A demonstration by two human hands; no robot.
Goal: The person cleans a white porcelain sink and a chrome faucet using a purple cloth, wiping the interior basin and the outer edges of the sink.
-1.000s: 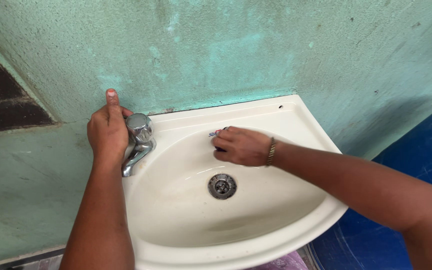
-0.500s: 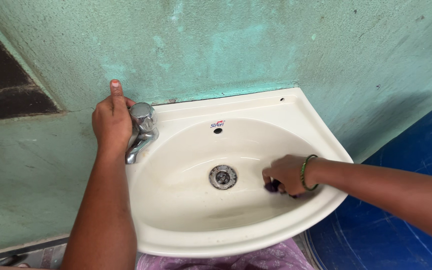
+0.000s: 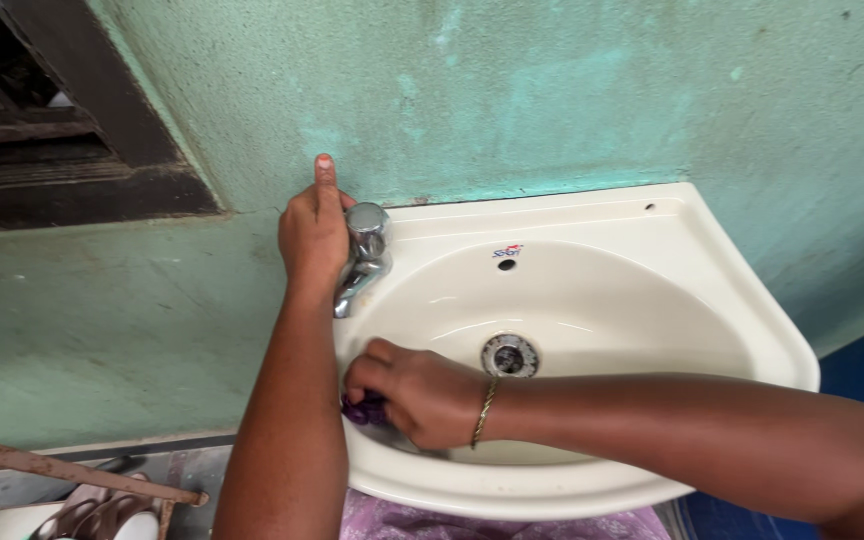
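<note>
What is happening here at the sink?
A person leans over a cream wash basin fixed to a green wall. The left hand rests against the chrome tap at the basin's back left corner. The right hand presses a small purple scrubber against the inside of the bowl at its front left, near the drain. No water is seen running from the tap.
</note>
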